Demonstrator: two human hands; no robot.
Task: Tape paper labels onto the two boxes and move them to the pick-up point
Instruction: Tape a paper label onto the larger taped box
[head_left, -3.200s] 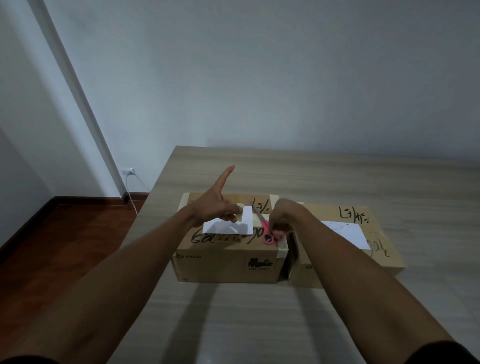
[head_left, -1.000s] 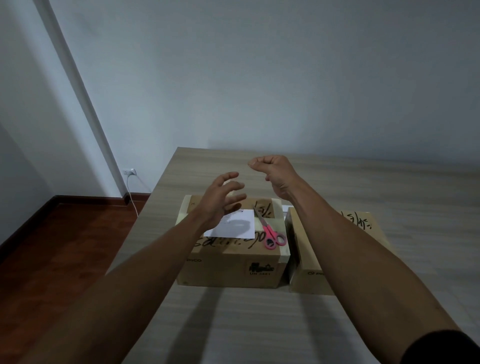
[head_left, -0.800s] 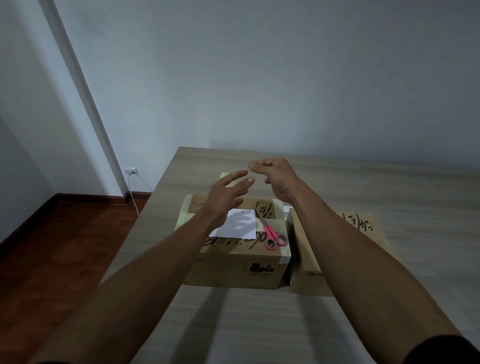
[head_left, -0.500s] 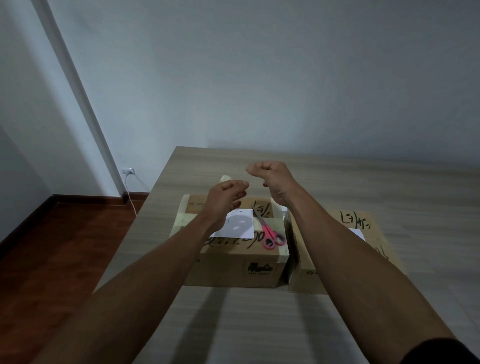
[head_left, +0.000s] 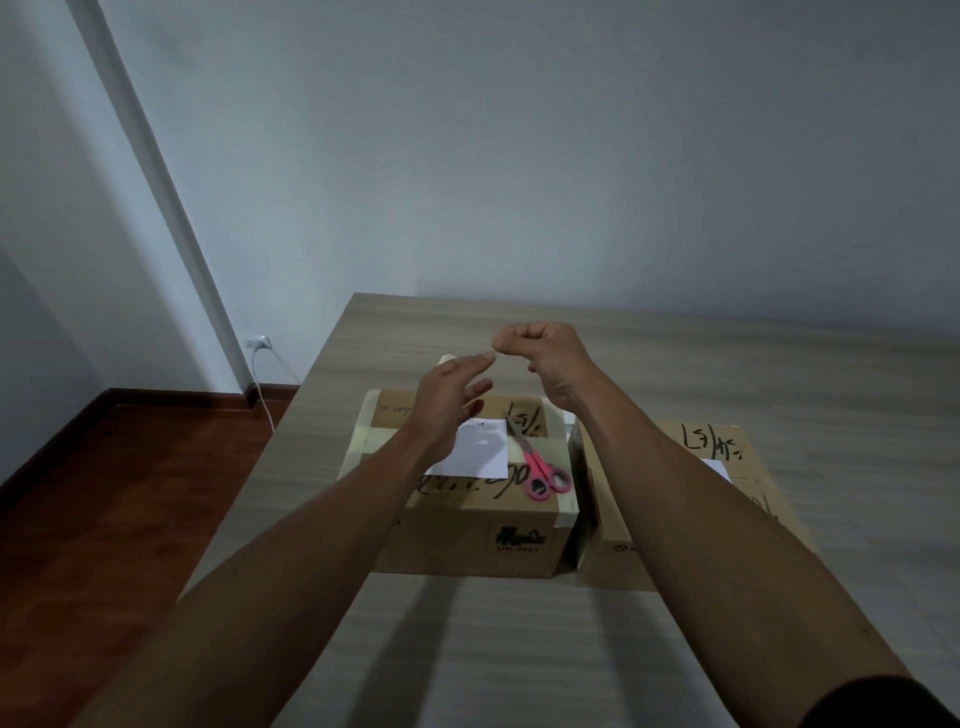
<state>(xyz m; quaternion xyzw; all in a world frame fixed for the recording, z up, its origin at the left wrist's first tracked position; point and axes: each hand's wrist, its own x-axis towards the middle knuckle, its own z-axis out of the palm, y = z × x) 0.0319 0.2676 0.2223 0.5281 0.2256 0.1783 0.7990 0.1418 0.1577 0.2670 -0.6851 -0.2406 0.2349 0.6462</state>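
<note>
Two brown cardboard boxes stand side by side on the table. The left box (head_left: 467, 530) carries a white paper label (head_left: 483, 452) and pink-handled scissors (head_left: 540, 473) on its top. My right forearm covers much of the right box (head_left: 727, 447), where only a corner of its white label (head_left: 719, 467) shows. Raised above the left box, my left hand (head_left: 452, 400) has its fingers stretched out, the tips close to my right thumb. My right hand (head_left: 545, 358) is curled into a loose fist, with nothing visible in it.
A pale object (head_left: 448, 358), perhaps a tape roll, peeks out behind my left hand beyond the box. The wooden table (head_left: 519, 649) runs to the wall. Its left edge drops to a dark wood floor (head_left: 104, 519), with a wall outlet (head_left: 258, 342) and cable.
My right hand let go of the scissors, which now lie on the left box, and rose above it. My left hand lifted off the label, curled briefly, then straightened its fingers.
</note>
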